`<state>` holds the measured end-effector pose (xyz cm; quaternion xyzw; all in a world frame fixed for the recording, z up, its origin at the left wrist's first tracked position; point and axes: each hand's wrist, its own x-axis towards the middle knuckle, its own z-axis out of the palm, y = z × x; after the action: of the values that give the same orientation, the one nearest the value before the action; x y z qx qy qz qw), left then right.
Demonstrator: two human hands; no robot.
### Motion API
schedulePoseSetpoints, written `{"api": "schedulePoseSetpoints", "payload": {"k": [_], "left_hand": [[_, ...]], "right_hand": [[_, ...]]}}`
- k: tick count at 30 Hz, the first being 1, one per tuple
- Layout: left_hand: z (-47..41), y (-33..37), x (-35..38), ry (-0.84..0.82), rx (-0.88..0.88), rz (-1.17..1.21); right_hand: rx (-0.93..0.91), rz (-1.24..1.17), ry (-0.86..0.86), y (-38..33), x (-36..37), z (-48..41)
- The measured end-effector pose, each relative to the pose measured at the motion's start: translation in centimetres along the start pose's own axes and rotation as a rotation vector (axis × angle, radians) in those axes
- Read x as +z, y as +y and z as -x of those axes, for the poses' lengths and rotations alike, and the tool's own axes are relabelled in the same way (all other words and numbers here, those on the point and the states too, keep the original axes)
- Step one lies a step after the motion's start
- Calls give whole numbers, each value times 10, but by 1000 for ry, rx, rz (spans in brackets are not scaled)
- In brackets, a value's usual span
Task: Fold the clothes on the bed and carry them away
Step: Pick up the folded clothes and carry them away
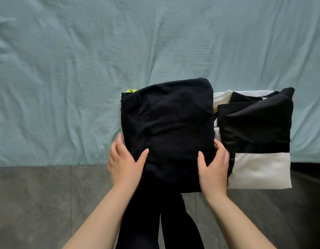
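A folded black garment [166, 130] sits at the centre of the frame on the near edge of the bed [65, 69], which wears a pale teal sheet. The left hand [123, 162] grips its lower left side and the right hand [212, 166] its lower right (thumbs on top, fingers tucked underneath). A lime-green scrap [130, 91] peeks out at its upper left. To the right lies a black-and-white folded pile [254, 141]. Grey floor [38, 203] fills the bottom.
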<state>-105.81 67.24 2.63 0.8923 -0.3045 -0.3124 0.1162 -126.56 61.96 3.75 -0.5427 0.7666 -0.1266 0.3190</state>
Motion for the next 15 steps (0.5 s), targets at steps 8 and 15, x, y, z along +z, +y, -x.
{"api": "schedulePoseSetpoints", "payload": {"k": [8,15], "left_hand": [[-80,52,15,-249,592,-584],[-44,21,17,-138,715,-521]], "right_hand": [[-698,740,-393,-37,31,-82],[-671,660,-286,-9,29,-49]]}}
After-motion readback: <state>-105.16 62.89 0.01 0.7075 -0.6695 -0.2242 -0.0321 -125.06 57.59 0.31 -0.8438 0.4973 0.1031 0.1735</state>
